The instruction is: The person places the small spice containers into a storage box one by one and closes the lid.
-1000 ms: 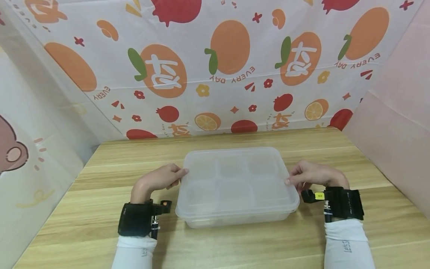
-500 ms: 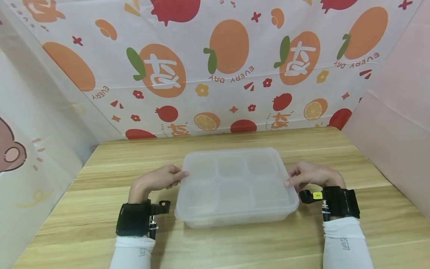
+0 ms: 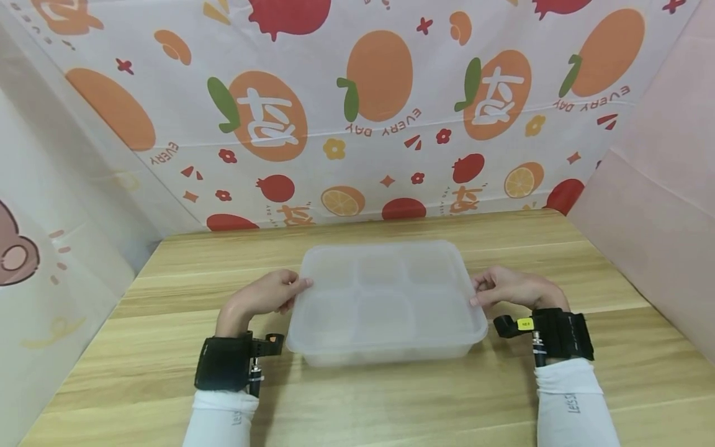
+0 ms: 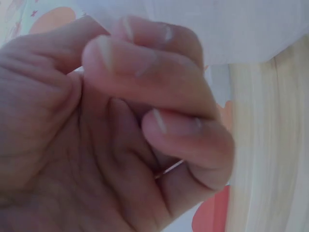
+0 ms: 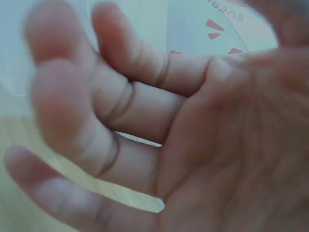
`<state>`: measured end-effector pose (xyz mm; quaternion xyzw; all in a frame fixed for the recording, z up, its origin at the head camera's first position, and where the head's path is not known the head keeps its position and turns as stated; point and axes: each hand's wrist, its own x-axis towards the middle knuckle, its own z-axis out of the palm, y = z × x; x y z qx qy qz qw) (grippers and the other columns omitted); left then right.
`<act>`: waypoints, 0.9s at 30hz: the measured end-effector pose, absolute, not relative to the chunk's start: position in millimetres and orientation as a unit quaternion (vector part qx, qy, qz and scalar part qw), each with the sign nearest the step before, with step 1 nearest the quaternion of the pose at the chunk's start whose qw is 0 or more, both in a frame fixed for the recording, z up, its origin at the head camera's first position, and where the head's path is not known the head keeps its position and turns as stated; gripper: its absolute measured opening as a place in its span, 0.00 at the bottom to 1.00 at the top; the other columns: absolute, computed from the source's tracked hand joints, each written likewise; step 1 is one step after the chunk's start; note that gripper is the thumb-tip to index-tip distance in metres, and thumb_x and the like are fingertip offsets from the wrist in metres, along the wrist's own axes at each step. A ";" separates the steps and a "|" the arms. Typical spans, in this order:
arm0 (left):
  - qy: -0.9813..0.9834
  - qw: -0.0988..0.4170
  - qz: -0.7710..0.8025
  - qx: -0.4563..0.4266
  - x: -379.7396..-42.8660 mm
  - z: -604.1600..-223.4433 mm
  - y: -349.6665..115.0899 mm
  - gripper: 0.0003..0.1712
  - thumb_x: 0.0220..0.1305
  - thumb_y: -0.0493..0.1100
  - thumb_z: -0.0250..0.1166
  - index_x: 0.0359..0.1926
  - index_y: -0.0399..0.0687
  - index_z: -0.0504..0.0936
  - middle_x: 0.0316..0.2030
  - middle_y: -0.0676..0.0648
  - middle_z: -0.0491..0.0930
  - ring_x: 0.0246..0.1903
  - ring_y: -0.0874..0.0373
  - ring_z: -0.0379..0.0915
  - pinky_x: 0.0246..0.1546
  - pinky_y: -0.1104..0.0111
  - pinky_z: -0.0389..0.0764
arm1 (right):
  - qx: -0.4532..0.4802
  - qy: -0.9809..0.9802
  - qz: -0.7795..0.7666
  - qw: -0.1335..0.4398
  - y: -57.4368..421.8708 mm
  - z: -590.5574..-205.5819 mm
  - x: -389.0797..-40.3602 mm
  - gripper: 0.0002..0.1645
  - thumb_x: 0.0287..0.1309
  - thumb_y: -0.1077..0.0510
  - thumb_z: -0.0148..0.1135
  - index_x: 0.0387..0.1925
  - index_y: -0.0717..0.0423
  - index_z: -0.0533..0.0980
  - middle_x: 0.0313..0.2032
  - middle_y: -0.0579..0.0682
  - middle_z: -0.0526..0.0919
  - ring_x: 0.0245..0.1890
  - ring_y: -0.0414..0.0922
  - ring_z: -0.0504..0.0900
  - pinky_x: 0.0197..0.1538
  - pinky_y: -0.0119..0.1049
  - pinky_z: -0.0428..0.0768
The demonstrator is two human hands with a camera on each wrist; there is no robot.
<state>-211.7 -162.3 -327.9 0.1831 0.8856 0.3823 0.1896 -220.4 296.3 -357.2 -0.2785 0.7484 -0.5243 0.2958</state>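
Observation:
A translucent plastic food container (image 3: 385, 304) with a lid lies crosswise over the wooden table, and six-part dividers show faintly through its top. My left hand (image 3: 268, 293) pinches its left rim, thumb on the lid's edge and fingers curled below. Opposite, my right hand (image 3: 511, 288) grips the right rim, its thumb also on top. In the left wrist view, the curled fingers (image 4: 164, 82) sit close under the pale container wall (image 4: 241, 29). Bent fingers (image 5: 63, 101) fill the right wrist view, with the container at upper left, partly hidden behind them.
The wood-grain table (image 3: 357, 410) reaches back to a fruit-print cloth (image 3: 385, 143). A pale pink cloth (image 3: 648, 205) hangs at the right, and a white cartoon-print cloth (image 3: 72, 186) at the left. Black camera straps (image 3: 223, 363) wrap both wrists.
In the last half second the container has shifted slightly away and to the left, its near edge now higher in view. Both hands keep their hold, the right moving a little left with it.

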 end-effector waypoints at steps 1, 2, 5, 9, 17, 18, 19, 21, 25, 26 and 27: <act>0.886 0.187 0.383 0.181 -212.2 -328.1 -161.9 0.21 0.80 0.44 0.52 0.25 0.42 0.71 0.16 0.52 0.63 0.18 0.59 0.59 0.24 0.67 0.59 | -0.279 0.751 -0.524 0.289 296.3 -357.4 -220.9 0.12 0.67 0.62 0.63 0.42 0.72 0.77 0.39 0.51 0.87 0.39 0.47 0.87 0.48 0.44 0.83; 0.887 0.186 0.385 0.177 -212.4 -328.0 -161.4 0.20 0.80 0.44 0.52 0.26 0.43 0.71 0.16 0.52 0.63 0.18 0.59 0.59 0.24 0.67 0.59 | -0.275 0.753 -0.525 0.286 296.2 -357.5 -221.3 0.12 0.67 0.62 0.62 0.42 0.72 0.76 0.38 0.50 0.87 0.39 0.46 0.87 0.48 0.43 0.83; 0.887 0.184 0.390 0.168 -212.7 -327.9 -160.3 0.19 0.80 0.44 0.53 0.27 0.42 0.72 0.16 0.52 0.63 0.18 0.59 0.60 0.24 0.66 0.60 | -0.260 0.759 -0.527 0.280 295.8 -357.3 -221.6 0.13 0.68 0.62 0.62 0.42 0.73 0.75 0.38 0.51 0.86 0.39 0.45 0.86 0.48 0.42 0.83; 0.886 0.187 0.397 0.153 -212.1 -327.8 -158.4 0.18 0.79 0.44 0.53 0.30 0.41 0.73 0.17 0.51 0.64 0.19 0.58 0.61 0.25 0.66 0.61 | -0.244 0.767 -0.525 0.277 295.1 -356.5 -220.5 0.15 0.68 0.62 0.61 0.44 0.76 0.74 0.39 0.53 0.86 0.39 0.46 0.86 0.48 0.42 0.83; 0.897 0.159 0.394 0.121 -215.0 -333.6 -148.7 0.22 0.80 0.47 0.51 0.26 0.43 0.69 0.16 0.51 0.61 0.18 0.58 0.58 0.27 0.64 0.62 | -0.215 0.791 -0.513 0.253 297.2 -357.4 -215.3 0.15 0.72 0.61 0.57 0.46 0.73 0.74 0.40 0.56 0.84 0.38 0.48 0.85 0.47 0.42 0.82; 0.898 0.157 0.393 0.117 -215.5 -334.3 -147.2 0.22 0.81 0.47 0.51 0.26 0.43 0.68 0.16 0.51 0.61 0.18 0.58 0.58 0.28 0.64 0.62 | -0.212 0.795 -0.510 0.251 297.5 -357.6 -214.7 0.15 0.72 0.60 0.57 0.46 0.73 0.74 0.40 0.56 0.84 0.38 0.48 0.85 0.47 0.43 0.82; 0.900 0.155 0.392 0.112 -215.8 -334.7 -146.0 0.23 0.81 0.48 0.51 0.25 0.43 0.68 0.16 0.51 0.61 0.18 0.58 0.57 0.28 0.64 0.62 | -0.210 0.798 -0.508 0.249 297.7 -357.7 -214.4 0.15 0.72 0.60 0.57 0.47 0.73 0.73 0.40 0.56 0.83 0.38 0.49 0.85 0.47 0.43 0.82; 0.901 0.152 0.393 0.107 -216.2 -335.1 -144.2 0.22 0.80 0.47 0.51 0.26 0.43 0.68 0.16 0.51 0.62 0.18 0.58 0.58 0.28 0.64 0.62 | -0.206 0.802 -0.504 0.246 298.0 -357.2 -214.6 0.16 0.72 0.59 0.57 0.47 0.73 0.73 0.41 0.56 0.83 0.39 0.49 0.84 0.47 0.44 0.82; 0.896 0.155 0.407 0.093 -216.3 -334.3 -141.6 0.22 0.80 0.47 0.51 0.27 0.42 0.69 0.17 0.50 0.62 0.19 0.58 0.58 0.28 0.64 0.62 | -0.201 0.811 -0.495 0.239 298.4 -354.9 -216.4 0.16 0.71 0.59 0.57 0.48 0.73 0.73 0.41 0.55 0.83 0.40 0.50 0.84 0.47 0.45 0.82; 0.894 0.157 0.410 0.091 -216.5 -334.0 -141.1 0.21 0.80 0.47 0.51 0.27 0.42 0.69 0.17 0.50 0.62 0.19 0.58 0.58 0.28 0.64 0.62 | -0.201 0.813 -0.492 0.238 298.7 -354.1 -216.8 0.16 0.71 0.60 0.57 0.48 0.73 0.73 0.41 0.55 0.83 0.40 0.50 0.84 0.47 0.46 0.82; 0.893 0.159 0.412 0.087 -217.0 -333.9 -140.8 0.21 0.80 0.47 0.51 0.27 0.42 0.69 0.17 0.50 0.62 0.19 0.58 0.58 0.28 0.64 0.62 | -0.200 0.815 -0.490 0.237 298.7 -353.4 -217.1 0.16 0.71 0.60 0.57 0.48 0.72 0.73 0.41 0.55 0.83 0.40 0.51 0.84 0.47 0.46 0.82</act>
